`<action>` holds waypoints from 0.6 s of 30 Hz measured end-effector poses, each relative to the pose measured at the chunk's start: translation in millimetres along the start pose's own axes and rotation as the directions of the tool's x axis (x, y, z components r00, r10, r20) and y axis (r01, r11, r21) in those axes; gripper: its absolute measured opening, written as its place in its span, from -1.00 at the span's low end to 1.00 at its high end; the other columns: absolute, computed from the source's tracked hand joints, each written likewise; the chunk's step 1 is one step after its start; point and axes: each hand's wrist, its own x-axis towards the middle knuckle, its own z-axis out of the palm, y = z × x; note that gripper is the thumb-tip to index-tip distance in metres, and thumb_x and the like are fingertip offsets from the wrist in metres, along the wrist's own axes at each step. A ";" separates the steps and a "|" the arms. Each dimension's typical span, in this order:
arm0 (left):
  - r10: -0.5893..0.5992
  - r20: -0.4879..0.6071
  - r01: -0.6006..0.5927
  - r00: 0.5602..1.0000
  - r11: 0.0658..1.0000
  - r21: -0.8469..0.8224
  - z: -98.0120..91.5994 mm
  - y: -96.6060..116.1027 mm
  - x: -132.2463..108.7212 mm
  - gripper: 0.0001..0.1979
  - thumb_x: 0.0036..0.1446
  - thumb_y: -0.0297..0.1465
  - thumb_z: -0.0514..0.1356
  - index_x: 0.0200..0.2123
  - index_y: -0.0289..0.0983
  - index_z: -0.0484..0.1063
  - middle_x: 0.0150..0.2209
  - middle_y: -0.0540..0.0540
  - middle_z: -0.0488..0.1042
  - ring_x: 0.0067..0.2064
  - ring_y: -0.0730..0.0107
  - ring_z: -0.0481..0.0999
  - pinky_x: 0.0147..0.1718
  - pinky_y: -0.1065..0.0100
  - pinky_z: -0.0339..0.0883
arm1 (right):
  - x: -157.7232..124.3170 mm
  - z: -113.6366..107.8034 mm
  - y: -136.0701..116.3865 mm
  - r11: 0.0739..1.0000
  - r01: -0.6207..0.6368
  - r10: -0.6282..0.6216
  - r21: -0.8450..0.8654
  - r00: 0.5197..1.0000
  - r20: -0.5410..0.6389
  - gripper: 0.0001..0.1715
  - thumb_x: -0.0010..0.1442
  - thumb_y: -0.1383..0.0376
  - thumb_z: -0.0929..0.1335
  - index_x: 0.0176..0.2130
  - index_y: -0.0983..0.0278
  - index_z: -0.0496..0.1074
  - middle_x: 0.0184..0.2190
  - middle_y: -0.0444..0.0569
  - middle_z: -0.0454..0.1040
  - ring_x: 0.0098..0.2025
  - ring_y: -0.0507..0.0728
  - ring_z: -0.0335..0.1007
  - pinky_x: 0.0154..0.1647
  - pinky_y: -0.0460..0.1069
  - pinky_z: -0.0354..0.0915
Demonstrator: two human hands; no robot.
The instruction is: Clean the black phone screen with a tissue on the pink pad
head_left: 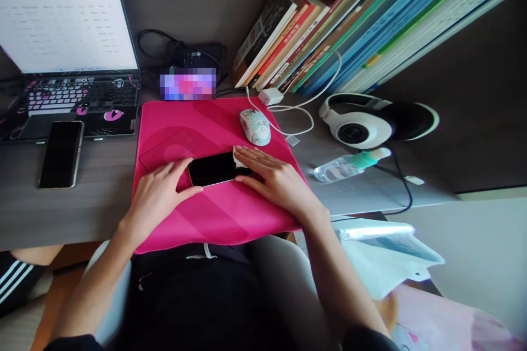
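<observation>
A smartphone [214, 169] with a dark screen lies face up on a pink desk mat [214, 214]. My left hand [162, 192] grips its left end between thumb and fingers. Under the fingertips of my right hand [274, 178] is a crumpled white tissue [239, 158], pressed on the phone's right end; part of it is hidden by the fingers. Behind my left hand, a thin clear rectangular sheet [168, 149] rests on the mat. A patterned computer mouse [255, 127] sits just beyond my right hand.
An open laptop [82, 98] and a second phone [61, 154] are at the left. Along the back lean several books [288, 38]. A white charger [270, 96] with cable, headphones [362, 123] and a spray bottle [346, 166] lie right of the mat. A white bag [382, 252] is below the desk edge.
</observation>
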 end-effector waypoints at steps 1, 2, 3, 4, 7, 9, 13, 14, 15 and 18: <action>0.001 0.000 -0.001 1.000 1.000 0.000 -0.3 0.2 -0.1 -0.31 0.36 -0.04 0.28 0.42 -0.19 0.26 0.33 -0.17 0.49 0.19 0.01 0.63 -0.04 0.16 0.57 | -0.3 -0.6 -0.3 1.000 0.016 -0.016 -0.016 1.000 -0.012 -0.35 0.48 0.10 0.36 0.44 0.19 0.31 0.40 0.04 0.37 0.44 0.29 0.29 0.48 0.25 0.30; 0.000 0.000 0.000 1.000 1.000 0.001 -0.6 0.4 -0.1 -0.31 0.36 -0.04 0.28 0.42 -0.19 0.26 0.33 -0.17 0.49 0.18 0.01 0.63 -0.04 0.16 0.57 | -0.6 -1.0 -0.8 0.999 0.031 -0.032 -0.033 0.999 -0.026 -0.39 0.48 0.11 0.36 0.41 0.21 0.35 0.38 0.06 0.40 0.42 0.30 0.33 0.47 0.25 0.31; 0.000 0.000 0.000 1.000 1.000 0.002 -0.8 0.7 0.0 -0.32 0.36 -0.04 0.28 0.42 -0.19 0.26 0.33 -0.17 0.49 0.18 0.01 0.63 -0.05 0.17 0.57 | -0.8 -1.3 -1.6 0.998 0.045 -0.047 -0.051 0.998 -0.043 -0.42 0.48 0.12 0.37 0.38 0.23 0.40 0.35 0.07 0.43 0.39 0.30 0.37 0.47 0.25 0.32; -0.001 0.000 0.001 1.000 1.000 0.003 -0.9 1.1 0.2 -0.32 0.36 -0.04 0.28 0.41 -0.19 0.27 0.33 -0.17 0.49 0.18 0.00 0.63 -0.05 0.17 0.57 | -1.0 -1.5 -2.5 0.996 0.056 -0.060 -0.070 0.996 -0.063 -0.46 0.48 0.12 0.37 0.34 0.24 0.45 0.32 0.08 0.47 0.36 0.30 0.42 0.45 0.25 0.34; -0.001 -0.003 0.001 1.000 1.000 0.002 -0.5 1.7 0.8 -0.33 0.37 -0.04 0.28 0.41 -0.19 0.28 0.33 -0.17 0.49 0.17 0.00 0.64 -0.06 0.17 0.57 | -1.8 -1.5 -5.6 0.987 0.081 -0.098 -0.137 0.987 -0.128 -0.57 0.47 0.15 0.39 0.22 0.25 0.56 0.22 0.07 0.57 0.25 0.29 0.55 0.36 0.22 0.46; 0.006 -0.008 -0.006 1.000 1.000 -0.002 0.1 1.6 0.9 -0.32 0.37 -0.04 0.27 0.41 -0.20 0.27 0.33 -0.17 0.49 0.18 0.00 0.63 -0.05 0.16 0.57 | -2.6 -1.5 -7.7 0.977 0.103 -0.133 -0.188 0.979 -0.155 -0.64 0.47 0.16 0.39 0.13 0.25 0.62 0.15 0.05 0.63 0.17 0.28 0.61 0.28 0.19 0.53; 0.013 -0.011 -0.013 1.000 1.000 0.001 0.7 0.9 0.0 -0.32 0.37 -0.03 0.26 0.42 -0.19 0.26 0.34 -0.17 0.47 0.19 -0.01 0.62 -0.04 0.16 0.57 | -4.3 -1.6 -12.8 0.950 0.139 -0.192 -0.279 0.966 -0.172 -0.71 0.46 0.19 0.40 0.03 0.27 0.65 0.06 0.03 0.68 0.06 0.26 0.68 0.20 0.15 0.58; 0.015 -0.008 -0.015 1.000 1.000 0.001 0.7 0.7 -0.3 -0.32 0.38 -0.03 0.26 0.42 -0.19 0.26 0.34 -0.17 0.48 0.19 -0.01 0.63 -0.04 0.16 0.57 | -4.5 -1.6 -14.5 0.944 0.143 -0.202 -0.297 0.963 -0.178 -0.73 0.46 0.21 0.40 0.01 0.28 0.65 0.04 0.04 0.69 0.04 0.26 0.69 0.20 0.15 0.59; 0.016 -0.007 -0.016 1.000 1.000 0.001 0.6 0.6 -0.4 -0.32 0.38 -0.02 0.25 0.42 -0.18 0.26 0.34 -0.17 0.48 0.18 -0.01 0.63 -0.04 0.16 0.58 | -4.7 -1.5 -16.4 0.939 0.146 -0.210 -0.311 0.960 -0.185 -0.75 0.46 0.23 0.41 0.00 0.29 0.65 0.02 0.04 0.70 0.03 0.25 0.70 0.19 0.14 0.59; 0.011 -0.003 -0.011 1.000 1.000 0.004 0.1 0.7 0.0 -0.32 0.38 -0.02 0.24 0.42 -0.18 0.25 0.32 -0.17 0.50 0.17 -0.01 0.64 -0.06 0.14 0.58 | -4.7 -1.4 -22.8 0.930 0.146 -0.221 -0.337 0.955 -0.198 -0.82 0.44 0.28 0.42 -0.05 0.26 0.66 -0.02 0.01 0.72 0.00 0.24 0.71 0.17 0.13 0.60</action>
